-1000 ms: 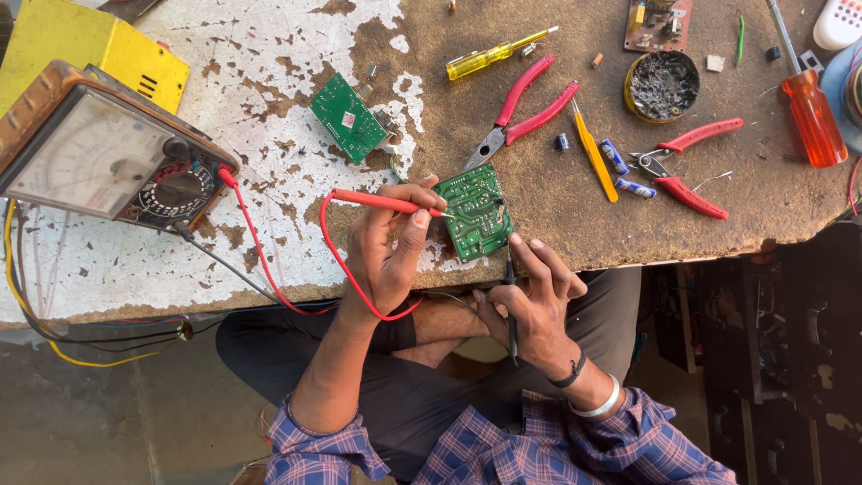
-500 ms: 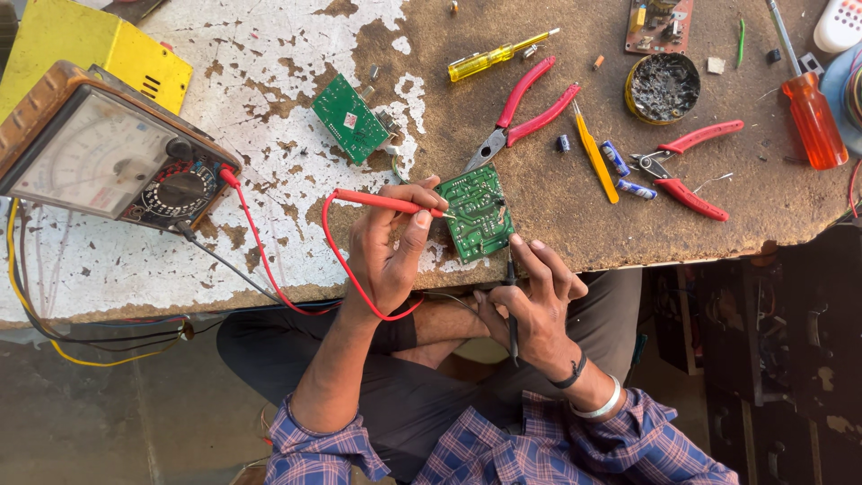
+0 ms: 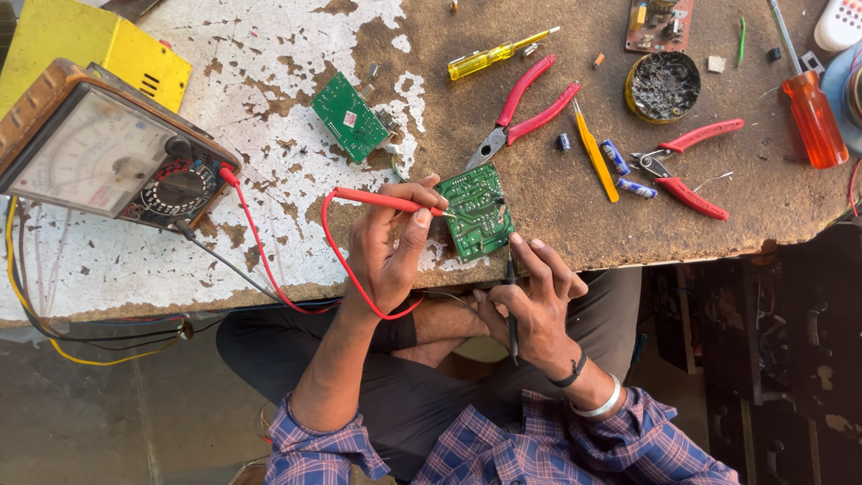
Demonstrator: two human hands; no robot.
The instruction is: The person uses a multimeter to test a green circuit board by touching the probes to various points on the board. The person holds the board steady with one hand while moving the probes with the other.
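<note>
My left hand [image 3: 391, 244] grips a red test probe [image 3: 377, 199], its tip touching the left edge of a green circuit board [image 3: 478, 210] lying at the table's near edge. My right hand [image 3: 539, 296] holds a black test probe [image 3: 511, 305] pointed up at the board's lower edge, fingers resting by the board. Red and black leads run from the probes to an analog multimeter [image 3: 99, 153] at the left.
A second green circuit board [image 3: 350, 117] lies further back. Red pliers [image 3: 525, 108], red side cutters [image 3: 687, 166], a yellow tester screwdriver [image 3: 494, 58], an orange screwdriver [image 3: 808, 99], a round tin [image 3: 663, 85], small capacitors [image 3: 620, 162] and a yellow box [image 3: 81, 40] crowd the worn table [image 3: 269, 242].
</note>
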